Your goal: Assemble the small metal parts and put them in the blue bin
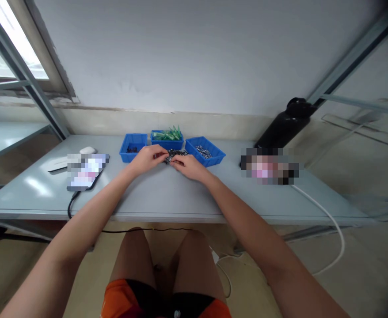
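Observation:
My left hand [147, 159] and my right hand [190, 166] come close together over a small heap of black and silvery pieces [176, 153] on the table. Thumb and fingers of both hands are pinched at the edges of the heap. What sits between the fingertips is too small to make out. Behind the heap stands a blue bin [167, 144] with green pointed pieces [170, 134]. Left of it, another blue bin [123, 155] contains small dark parts [132, 148]. The right-hand blue bin [215, 160] has thin, pin-like metal pieces [203, 152] inside.
A phone [88, 172] with a black cable lies at the left, near a white mouse [88, 150] and a flat white object [59, 163]. A black bottle [282, 126] stands at the right behind a blurred object [268, 168]. A white cable [326, 212] hangs over the table's front edge.

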Demonstrator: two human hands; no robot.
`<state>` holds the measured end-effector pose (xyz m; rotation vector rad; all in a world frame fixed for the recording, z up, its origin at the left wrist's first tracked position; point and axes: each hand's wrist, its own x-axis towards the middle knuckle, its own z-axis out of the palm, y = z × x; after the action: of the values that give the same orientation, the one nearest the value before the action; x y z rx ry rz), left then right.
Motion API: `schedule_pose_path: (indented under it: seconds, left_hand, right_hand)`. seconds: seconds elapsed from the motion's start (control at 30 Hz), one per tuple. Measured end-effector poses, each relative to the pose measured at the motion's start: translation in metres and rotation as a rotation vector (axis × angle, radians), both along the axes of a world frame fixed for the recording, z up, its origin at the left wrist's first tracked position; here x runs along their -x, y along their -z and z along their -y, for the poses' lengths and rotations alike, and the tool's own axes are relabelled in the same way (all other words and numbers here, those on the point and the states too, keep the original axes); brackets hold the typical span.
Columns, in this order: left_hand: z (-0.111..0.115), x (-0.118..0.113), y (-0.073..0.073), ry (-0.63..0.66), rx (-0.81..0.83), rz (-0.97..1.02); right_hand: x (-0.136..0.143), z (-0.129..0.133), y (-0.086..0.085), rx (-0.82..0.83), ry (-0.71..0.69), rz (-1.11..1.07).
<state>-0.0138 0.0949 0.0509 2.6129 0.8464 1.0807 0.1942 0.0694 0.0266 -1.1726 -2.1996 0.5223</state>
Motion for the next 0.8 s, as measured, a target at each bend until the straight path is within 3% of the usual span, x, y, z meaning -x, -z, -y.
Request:
schedule_pose_path:
  seconds: [0.37,0.63,0.8]
  left_hand:
    - [-0.0046,0.0034,0.0023,-0.080,0.029,-0.057]
    - [-0.0020,0.0007,0.0036,0.001,0.127,-0.197]
    - [-0.0040,0.0017,0.0060,0.011,0.107,-0.207]
  right_hand:
    - [-0.0101,-0.0030,-0.0095,-0.118,0.161,-0.109]
    - [-0.0042,0.0012,-0.0091,-0.190,0.139,-0.181]
    - [-0.0035,0.0026,-0.0095,-0.182,0.135,-0.173]
